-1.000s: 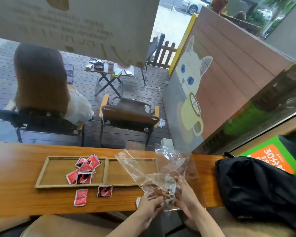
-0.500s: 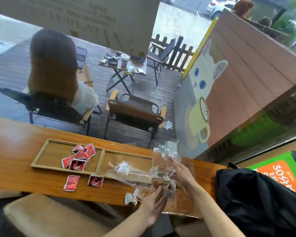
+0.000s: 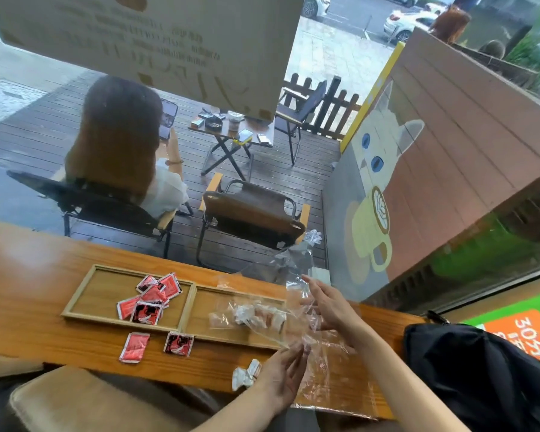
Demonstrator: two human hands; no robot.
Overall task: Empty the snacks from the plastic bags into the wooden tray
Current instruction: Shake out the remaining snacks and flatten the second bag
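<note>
Snacks [image 3: 250,316] in pale wrappers are lying in the wooden tray's [image 3: 190,302] right compartment, under a clear plastic bag [image 3: 293,294]. Right hand [image 3: 328,307] is touching the bag, fingers straight. Left hand [image 3: 282,374] is hovering near, fingers relaxed. Red packets [image 3: 152,299] are filling the left compartment; two more [image 3: 156,344] are lying on the counter [image 3: 28,307]. Black backpack [image 3: 480,378] is sitting right.

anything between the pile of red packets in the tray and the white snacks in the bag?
Only the tray's wooden divider, seen in the head view.
</note>
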